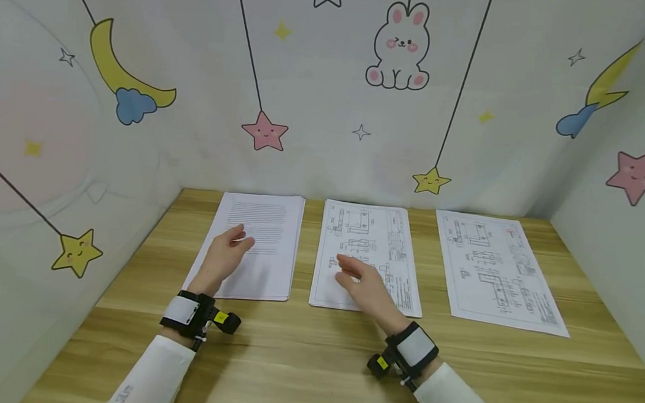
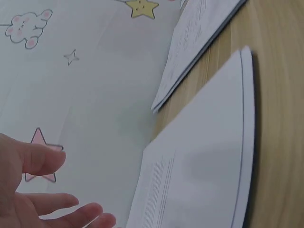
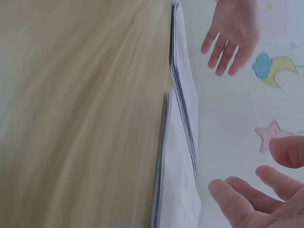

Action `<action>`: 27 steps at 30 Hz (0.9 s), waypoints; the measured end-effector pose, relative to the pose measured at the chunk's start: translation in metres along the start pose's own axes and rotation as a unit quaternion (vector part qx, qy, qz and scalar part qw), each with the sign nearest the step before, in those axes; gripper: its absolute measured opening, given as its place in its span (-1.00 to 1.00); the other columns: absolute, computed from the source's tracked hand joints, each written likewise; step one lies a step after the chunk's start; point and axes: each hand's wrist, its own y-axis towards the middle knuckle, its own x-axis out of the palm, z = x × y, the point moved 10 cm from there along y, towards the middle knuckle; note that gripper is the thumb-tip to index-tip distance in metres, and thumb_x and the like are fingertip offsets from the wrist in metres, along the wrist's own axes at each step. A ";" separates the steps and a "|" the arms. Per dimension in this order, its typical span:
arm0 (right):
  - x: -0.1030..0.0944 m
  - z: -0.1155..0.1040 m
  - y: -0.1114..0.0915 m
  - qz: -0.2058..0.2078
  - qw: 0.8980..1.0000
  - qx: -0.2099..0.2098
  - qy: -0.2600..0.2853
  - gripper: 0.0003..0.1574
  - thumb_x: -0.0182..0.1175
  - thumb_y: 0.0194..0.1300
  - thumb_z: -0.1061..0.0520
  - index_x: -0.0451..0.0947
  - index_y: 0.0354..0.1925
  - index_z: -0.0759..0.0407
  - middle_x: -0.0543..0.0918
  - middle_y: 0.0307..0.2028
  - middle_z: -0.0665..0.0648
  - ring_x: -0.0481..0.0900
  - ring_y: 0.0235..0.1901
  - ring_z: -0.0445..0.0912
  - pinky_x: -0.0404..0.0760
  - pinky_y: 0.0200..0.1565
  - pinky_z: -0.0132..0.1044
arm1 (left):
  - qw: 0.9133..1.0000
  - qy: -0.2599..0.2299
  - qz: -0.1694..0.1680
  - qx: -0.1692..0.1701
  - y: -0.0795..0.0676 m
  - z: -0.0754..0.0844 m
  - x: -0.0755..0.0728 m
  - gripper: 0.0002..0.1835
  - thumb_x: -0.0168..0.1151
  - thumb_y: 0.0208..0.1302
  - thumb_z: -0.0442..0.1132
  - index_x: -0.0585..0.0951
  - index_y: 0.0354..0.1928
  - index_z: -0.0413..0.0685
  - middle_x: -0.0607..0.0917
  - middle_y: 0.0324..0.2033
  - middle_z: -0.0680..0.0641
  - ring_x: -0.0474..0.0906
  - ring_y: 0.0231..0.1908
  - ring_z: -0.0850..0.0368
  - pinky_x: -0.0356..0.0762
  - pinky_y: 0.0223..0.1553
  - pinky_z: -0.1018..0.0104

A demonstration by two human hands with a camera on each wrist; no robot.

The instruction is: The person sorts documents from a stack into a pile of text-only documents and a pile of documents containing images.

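Note:
My left hand (image 1: 223, 257) hovers over the left paper stack (image 1: 262, 278), whose top sheet carries lines of printed text. Its fingers are loosely bent and hold nothing; in the left wrist view the thumb and fingers (image 2: 71, 216) stand apart above the sheets. Over the middle paper stack (image 1: 328, 288), printed with technical drawings, is my right hand (image 1: 369, 290). That hand is empty too, its thumb and fingers (image 3: 232, 199) spread apart in the right wrist view. Farther right lies a drawing sheet (image 1: 495, 274), with neither hand near it.
The papers lie side by side on a wood-grain table (image 1: 290, 360). Behind and beside it hangs a pale cloth wall (image 1: 325, 164) printed with stars, a moon and a rabbit. Each wrist wears a strapped camera (image 1: 227, 322).

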 end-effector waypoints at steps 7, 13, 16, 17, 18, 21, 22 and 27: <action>-0.079 0.027 -0.011 0.087 0.992 0.005 -0.089 -0.27 0.05 0.48 0.12 0.10 0.51 0.20 0.35 0.40 0.40 0.30 0.41 0.29 0.37 0.36 0.19 | 0.995 -0.042 -0.064 0.067 -0.011 0.050 0.074 -0.35 0.06 0.48 -0.05 0.21 0.51 -0.08 0.37 0.42 -0.20 0.32 0.41 -0.16 0.39 0.35 -0.07; -0.135 0.053 -0.027 0.104 0.974 0.053 -0.193 -0.13 0.02 0.48 0.05 -0.11 0.55 0.27 0.16 0.46 0.49 0.31 0.34 0.42 0.32 0.33 0.29 | 0.981 -0.099 -0.137 0.100 -0.027 0.093 0.139 -0.37 0.07 0.48 -0.03 0.24 0.49 -0.05 0.38 0.42 -0.16 0.38 0.38 -0.12 0.40 0.35 -0.06; -0.160 0.067 -0.033 0.111 0.968 0.068 -0.216 -0.09 0.03 0.47 0.04 -0.14 0.54 0.35 0.10 0.45 0.57 0.12 0.41 0.47 0.18 0.38 0.35 | 0.971 -0.129 -0.183 0.085 -0.035 0.106 0.171 -0.41 0.06 0.49 -0.03 0.28 0.48 0.02 0.41 0.40 -0.13 0.43 0.34 -0.11 0.38 0.37 -0.03; -0.168 0.072 -0.034 0.113 0.966 0.075 -0.222 -0.08 0.03 0.47 0.04 -0.15 0.54 0.35 0.09 0.44 0.59 0.10 0.41 0.49 0.17 0.38 0.36 | 0.967 -0.141 -0.197 0.082 -0.037 0.110 0.181 -0.42 0.05 0.49 -0.03 0.29 0.47 0.01 0.42 0.39 -0.14 0.45 0.32 -0.11 0.39 0.37 -0.01; -0.176 0.078 -0.036 0.114 0.963 0.084 -0.228 -0.07 0.03 0.47 0.03 -0.16 0.54 0.36 0.08 0.44 0.61 0.10 0.40 0.51 0.18 0.37 0.37 | 0.963 -0.152 -0.211 0.076 -0.040 0.113 0.191 -0.43 0.05 0.49 -0.04 0.30 0.47 0.01 0.43 0.39 -0.14 0.46 0.32 -0.10 0.41 0.36 0.02; -0.198 0.097 -0.042 0.112 0.957 0.119 -0.240 -0.04 0.00 0.48 -0.01 -0.22 0.54 0.39 0.04 0.41 0.68 0.08 0.36 0.57 0.20 0.32 0.42 | 0.950 -0.182 -0.248 0.059 -0.045 0.121 0.220 -0.42 0.05 0.49 -0.03 0.30 0.46 -0.03 0.43 0.40 -0.14 0.47 0.32 -0.07 0.45 0.33 0.10; -0.206 0.104 -0.045 0.113 0.955 0.130 -0.243 -0.03 0.00 0.48 -0.02 -0.23 0.53 0.41 0.03 0.40 0.69 0.07 0.36 0.58 0.20 0.32 0.43 | 0.946 -0.190 -0.259 0.054 -0.047 0.124 0.230 -0.41 0.06 0.49 -0.03 0.30 0.46 -0.05 0.42 0.40 -0.15 0.47 0.32 -0.06 0.46 0.33 0.11; -0.242 0.135 -0.061 0.124 0.946 0.181 -0.239 0.00 -0.06 0.50 -0.06 -0.30 0.51 0.48 -0.05 0.40 0.72 0.00 0.36 0.62 0.15 0.31 0.46 | 0.933 -0.214 -0.288 0.020 -0.055 0.131 0.276 -0.40 0.13 0.43 -0.02 0.37 0.42 -0.07 0.48 0.36 -0.10 0.51 0.27 -0.01 0.47 0.31 0.13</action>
